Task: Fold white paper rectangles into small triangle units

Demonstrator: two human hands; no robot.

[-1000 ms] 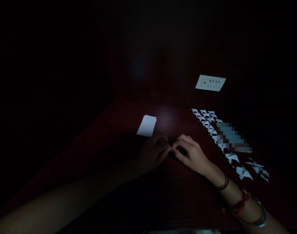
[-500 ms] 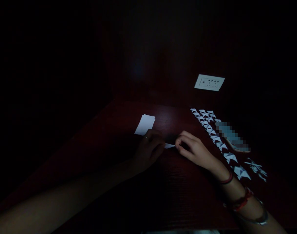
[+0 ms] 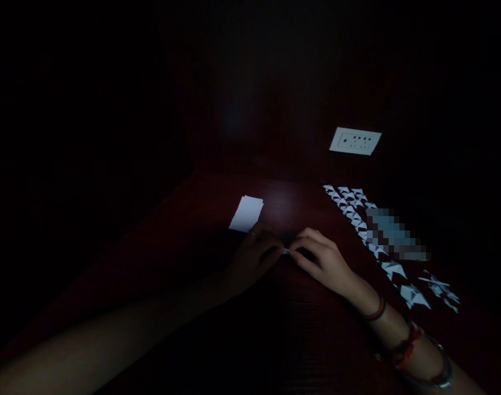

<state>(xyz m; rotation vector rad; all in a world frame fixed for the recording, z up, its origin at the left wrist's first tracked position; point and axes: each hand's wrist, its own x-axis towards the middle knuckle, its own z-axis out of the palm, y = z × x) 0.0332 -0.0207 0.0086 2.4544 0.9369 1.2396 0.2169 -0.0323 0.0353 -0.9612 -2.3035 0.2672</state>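
A small piece of folded white paper [image 3: 286,251] shows between my two hands, just above the dark red table. My left hand [image 3: 256,255], in deep shadow, pinches its left end between thumb and fingers. At the other end, the thumb and fingertips of my right hand [image 3: 322,255] close on the paper. Most of the piece is covered by my fingertips. Just beyond my left hand lies a small stack of white paper sheets [image 3: 246,213], slightly uneven at its edges.
Rows of folded white paper pieces [image 3: 359,222] run along the right of the table [image 3: 275,189]. Beside them lie a blurred-out bluish object [image 3: 394,233] and a heap of thin paper scraps [image 3: 439,286]. A socket plate [image 3: 355,141] is on the back wall. The surroundings are very dark.
My hands have come closer together, and less of the folded paper shows between them. The right fingers have moved left along it. The whole view has shifted slightly.
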